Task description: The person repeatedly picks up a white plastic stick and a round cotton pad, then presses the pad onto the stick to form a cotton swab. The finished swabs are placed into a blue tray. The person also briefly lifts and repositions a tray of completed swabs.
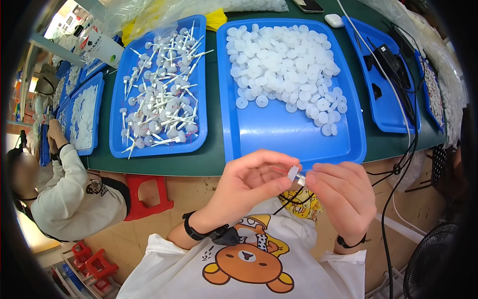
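Observation:
My left hand (pixel 249 182) pinches a small translucent white disc (pixel 293 173) between thumb and fingers, just past the near edge of the table. A thin red wire runs from it inside the palm. Against the disc, the fingertips of my right hand (pixel 343 192) close on a small white and metallic piece (pixel 301 180), whose kind I cannot make out. Both hands meet in front of a blue tray (pixel 294 144) heaped with translucent white discs (pixel 284 65). To its left, another blue tray (pixel 115 124) holds white stick-like parts (pixel 164 104) with discs and thin wires.
At right, a blue tray (pixel 393 117) holds a black adapter (pixel 386 56) and cables. A white cable (pixel 371 47) crosses it, and black cables (pixel 386 219) hang beside my right arm. A co-worker (pixel 79 194) sits at left near smaller trays and a red stool (pixel 147 197).

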`<action>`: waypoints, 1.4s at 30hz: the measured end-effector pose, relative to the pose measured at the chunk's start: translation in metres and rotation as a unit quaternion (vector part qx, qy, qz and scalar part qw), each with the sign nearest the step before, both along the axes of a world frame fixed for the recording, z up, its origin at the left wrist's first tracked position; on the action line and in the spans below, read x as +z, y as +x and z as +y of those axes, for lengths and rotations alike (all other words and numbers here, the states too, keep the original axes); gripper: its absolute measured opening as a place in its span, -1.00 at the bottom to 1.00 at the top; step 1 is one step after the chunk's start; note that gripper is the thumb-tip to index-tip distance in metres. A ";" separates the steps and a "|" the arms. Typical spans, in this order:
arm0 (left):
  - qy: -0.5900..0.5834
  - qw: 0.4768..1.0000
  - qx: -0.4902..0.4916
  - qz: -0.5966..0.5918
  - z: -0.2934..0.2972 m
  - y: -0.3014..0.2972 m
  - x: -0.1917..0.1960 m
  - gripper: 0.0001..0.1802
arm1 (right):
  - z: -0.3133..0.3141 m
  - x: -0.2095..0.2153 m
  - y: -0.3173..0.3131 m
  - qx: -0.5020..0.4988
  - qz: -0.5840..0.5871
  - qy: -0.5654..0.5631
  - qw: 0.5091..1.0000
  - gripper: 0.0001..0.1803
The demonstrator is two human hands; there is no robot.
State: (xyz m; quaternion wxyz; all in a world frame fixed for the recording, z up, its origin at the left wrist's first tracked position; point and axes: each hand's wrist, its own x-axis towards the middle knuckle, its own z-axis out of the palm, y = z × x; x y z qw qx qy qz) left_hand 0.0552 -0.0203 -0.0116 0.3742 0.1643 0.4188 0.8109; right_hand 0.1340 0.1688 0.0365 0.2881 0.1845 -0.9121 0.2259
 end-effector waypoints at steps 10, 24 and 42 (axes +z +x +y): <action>0.046 0.998 0.019 0.040 -0.001 0.001 -0.004 -0.63 | -0.008 -0.009 0.002 -0.014 -0.043 -0.136 0.990 -0.72; -0.169 0.930 0.081 0.316 -0.016 -0.003 0.012 -0.69 | -0.035 -0.020 0.013 -0.047 -0.327 -0.594 0.734 -0.87; -0.551 0.499 0.511 0.432 -0.112 -0.043 0.012 -0.53 | -0.025 -0.034 0.001 -0.120 -0.181 -0.316 0.924 -0.82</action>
